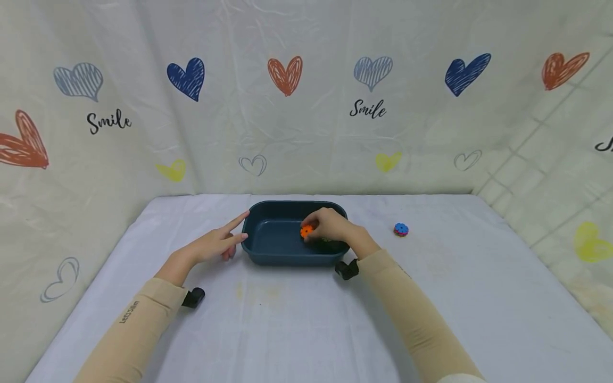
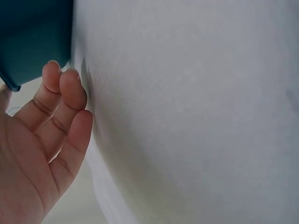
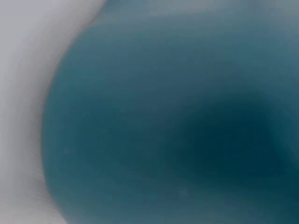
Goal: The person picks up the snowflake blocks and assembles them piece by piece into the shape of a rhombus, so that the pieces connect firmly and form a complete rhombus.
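A dark teal rectangular basin (image 1: 287, 259) stands on the white-covered table. My right hand (image 1: 331, 225) reaches over its right side and pinches an orange flower-shaped disc (image 1: 306, 231) inside it. Something greenish shows faintly beneath that hand, mostly hidden. At the basin's left end, my left hand (image 1: 209, 248) touches the rim with its index finger and thumb extended. In the left wrist view, the other fingers (image 2: 70, 135) are loosely bent beside the basin wall (image 2: 32, 56) and hold nothing. The right wrist view is filled by the blurred basin wall (image 3: 117, 130); no fingers show there.
Right of the basin, a small stack of flower-shaped discs (image 1: 401, 229), blue on top with pink and another colour below, lies on the white tablecloth (image 1: 297, 324). Behind the table hangs a pale curtain (image 1: 316, 133) printed with hearts.
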`<state>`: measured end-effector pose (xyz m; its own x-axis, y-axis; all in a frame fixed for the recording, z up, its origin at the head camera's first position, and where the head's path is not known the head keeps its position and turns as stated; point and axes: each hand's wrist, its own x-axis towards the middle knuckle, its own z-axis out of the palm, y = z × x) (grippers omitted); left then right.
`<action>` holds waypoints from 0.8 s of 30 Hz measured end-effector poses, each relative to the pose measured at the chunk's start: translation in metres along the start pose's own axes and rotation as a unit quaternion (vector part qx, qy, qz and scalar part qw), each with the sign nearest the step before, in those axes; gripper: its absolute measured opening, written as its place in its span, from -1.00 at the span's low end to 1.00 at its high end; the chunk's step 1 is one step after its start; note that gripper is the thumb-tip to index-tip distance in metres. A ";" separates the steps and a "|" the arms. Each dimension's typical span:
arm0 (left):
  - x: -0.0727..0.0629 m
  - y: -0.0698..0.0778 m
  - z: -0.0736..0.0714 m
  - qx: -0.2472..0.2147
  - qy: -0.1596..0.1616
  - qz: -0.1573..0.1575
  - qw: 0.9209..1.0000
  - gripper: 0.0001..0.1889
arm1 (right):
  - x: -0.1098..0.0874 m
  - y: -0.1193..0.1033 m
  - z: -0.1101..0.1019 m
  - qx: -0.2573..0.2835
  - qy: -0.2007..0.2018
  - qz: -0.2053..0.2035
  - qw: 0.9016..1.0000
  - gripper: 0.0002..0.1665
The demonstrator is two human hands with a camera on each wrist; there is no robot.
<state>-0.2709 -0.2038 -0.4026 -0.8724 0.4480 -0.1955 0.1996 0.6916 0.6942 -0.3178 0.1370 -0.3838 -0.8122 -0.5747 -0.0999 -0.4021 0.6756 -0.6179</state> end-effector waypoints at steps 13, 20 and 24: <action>0.001 -0.002 0.000 0.002 0.002 0.000 1.000 -0.23 | -0.022 -0.005 -0.013 0.045 0.079 -0.022 0.996 -0.51; 0.002 -0.002 -0.001 0.003 0.000 -0.002 1.000 -0.22 | -0.038 -0.002 -0.023 0.073 0.122 -0.032 0.989 -0.54; 0.002 -0.002 -0.001 0.003 0.000 -0.004 1.000 -0.22 | -0.051 0.003 -0.030 0.084 0.153 -0.023 0.984 -0.53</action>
<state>-0.2736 -0.2050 -0.4041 -0.8739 0.4426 -0.2008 0.1957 0.6986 0.6882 -0.2903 0.1824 -0.3570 -0.8945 -0.4194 0.1548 -0.3867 0.5521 -0.7387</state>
